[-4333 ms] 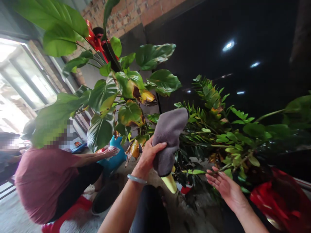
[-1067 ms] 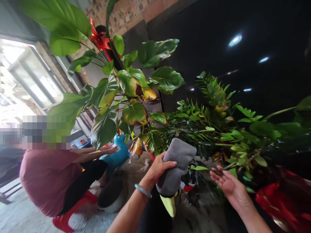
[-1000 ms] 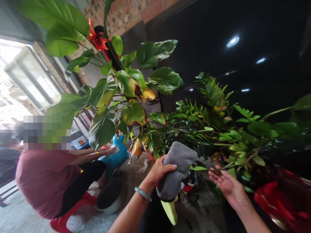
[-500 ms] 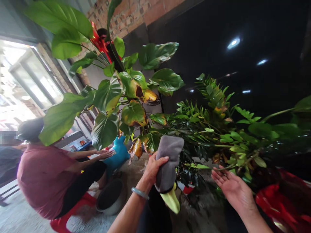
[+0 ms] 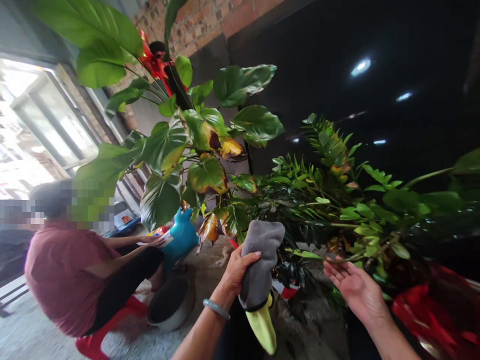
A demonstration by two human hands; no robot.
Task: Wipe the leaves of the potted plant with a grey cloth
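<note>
Fingers (image 5: 250, 259) of our left hand (image 5: 233, 275) grip a grey cloth (image 5: 260, 270), not yet on the leafy stem (image 5: 307, 254) at our loosely spread right hand (image 5: 356, 289).

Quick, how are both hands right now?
Left hand: closed, holding the gray cloth.
Right hand: open, palm up, fingertips at a plant stem; contact unclear.

The left hand (image 5: 234, 270) is closed in a grip, its thumb (image 5: 252, 258) laid over the top. The right hand (image 5: 354, 286) is held well apart, palm (image 5: 358, 292) turned up, fingers (image 5: 335, 272) loosely curled. Both forearms (image 5: 202, 326) are stretched forward.
</note>
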